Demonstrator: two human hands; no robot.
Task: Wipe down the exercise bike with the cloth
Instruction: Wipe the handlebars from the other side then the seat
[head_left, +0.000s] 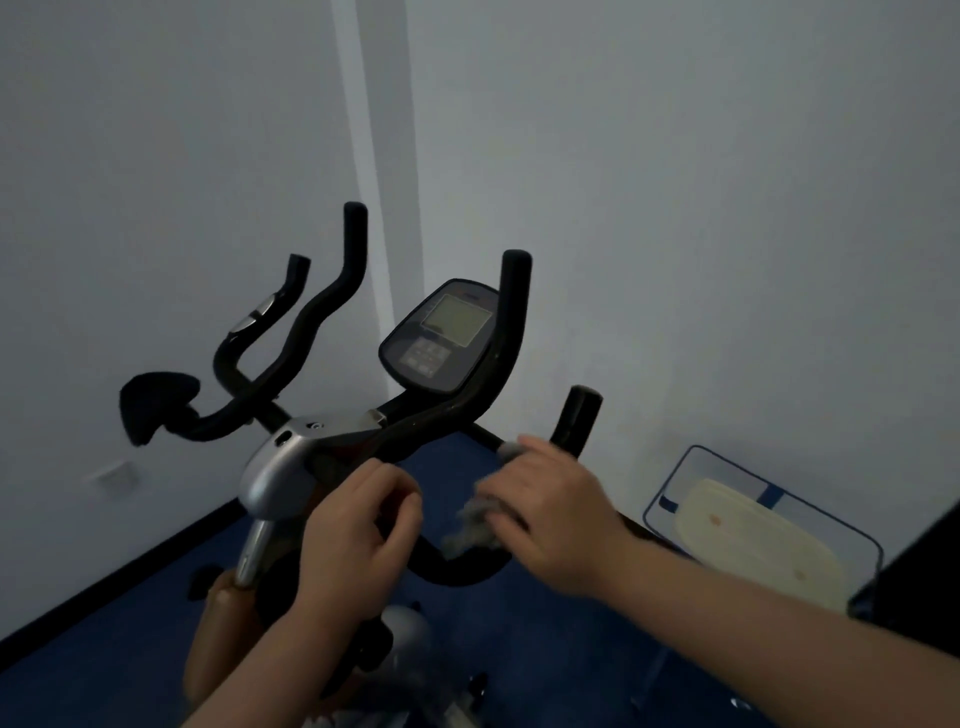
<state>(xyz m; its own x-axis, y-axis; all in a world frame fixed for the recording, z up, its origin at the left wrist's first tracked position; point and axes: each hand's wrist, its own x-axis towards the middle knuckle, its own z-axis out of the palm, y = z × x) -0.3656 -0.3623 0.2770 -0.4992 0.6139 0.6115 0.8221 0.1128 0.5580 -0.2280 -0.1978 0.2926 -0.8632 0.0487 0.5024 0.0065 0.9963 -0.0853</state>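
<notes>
The exercise bike (291, 457) fills the middle of the view, with black curved handlebars, a silver stem cover and a console (441, 338) with a grey screen. My right hand (550, 499) holds a grey cloth (475, 522) against the right side of the black handlebar (457, 566); the cloth is blurred and bunched under the fingers. My left hand (358, 525) grips the handlebar near the silver stem cover, fingers curled round the bar. A black elbow pad (156, 402) sits at the far left of the bars.
White walls meet in a corner behind the bike. The floor (545, 649) is dark blue with a black skirting board. A clear bag (758, 525) holding a pale flat object leans against the right wall. A dark object (919, 566) stands at the right edge.
</notes>
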